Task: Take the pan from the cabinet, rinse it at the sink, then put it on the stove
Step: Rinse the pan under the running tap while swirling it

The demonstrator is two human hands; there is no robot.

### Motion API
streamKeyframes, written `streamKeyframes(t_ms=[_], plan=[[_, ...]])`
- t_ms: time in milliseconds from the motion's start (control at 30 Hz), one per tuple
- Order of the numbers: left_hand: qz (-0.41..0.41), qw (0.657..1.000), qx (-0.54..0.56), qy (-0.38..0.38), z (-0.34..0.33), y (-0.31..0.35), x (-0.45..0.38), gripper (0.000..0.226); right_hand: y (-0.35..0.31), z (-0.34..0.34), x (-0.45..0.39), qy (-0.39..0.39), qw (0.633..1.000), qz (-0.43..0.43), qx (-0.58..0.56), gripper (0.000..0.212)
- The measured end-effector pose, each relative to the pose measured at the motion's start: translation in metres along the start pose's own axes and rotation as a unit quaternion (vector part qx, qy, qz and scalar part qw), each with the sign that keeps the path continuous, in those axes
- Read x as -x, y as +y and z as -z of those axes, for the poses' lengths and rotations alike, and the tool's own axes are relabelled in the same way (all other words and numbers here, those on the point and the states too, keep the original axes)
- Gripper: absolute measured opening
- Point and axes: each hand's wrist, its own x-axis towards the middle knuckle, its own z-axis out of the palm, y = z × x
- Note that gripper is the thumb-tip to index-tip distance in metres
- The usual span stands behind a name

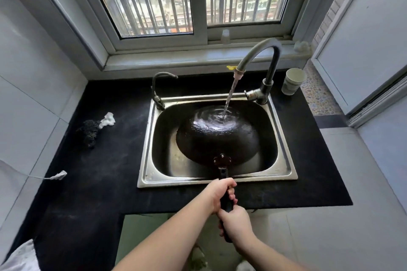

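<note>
A black bench [105, 182] carries a steel sink [284, 138] set into it, with a tall tap [267, 72] at the sink's back right corner and a smaller tap [157, 92] at its back left. A pale cup [293, 81] stands at the right rear. Left of the sink lie a dark scrubber [89, 131] touching a white wad [108, 119], and nearer, a white plug [58, 175] on its cord.

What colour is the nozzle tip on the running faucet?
Pale pink nozzle tip, with a small yellow tab beside it; seen in the head view.
</note>
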Motion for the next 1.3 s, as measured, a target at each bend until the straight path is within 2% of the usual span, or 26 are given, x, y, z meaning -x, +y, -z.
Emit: streamKeyframes(t_ms=[300, 700, 1300], plan=[[-0.013, 1.000, -0.021, -0.005, 0.012, 0.015, -0.001, 0.035, -0.010, -0.017, -0.003, 0.025, 0.999, 0.021, 0.012, 0.015], [-0.023, 0.999, 0.013, -0.027, 0.015, 0.006, 0.001, 0.039, -0.002, -0.018, -0.002, 0.039, 0.997, 0.028, 0.062, 0.017], [-0.044, 0.999, -0.017, -0.013, 0.023, 0.005, 0.009, 0.034, 0.004, -0.031, -0.003, 0.025, 0.999, 0.039, 0.008, 0.014]])
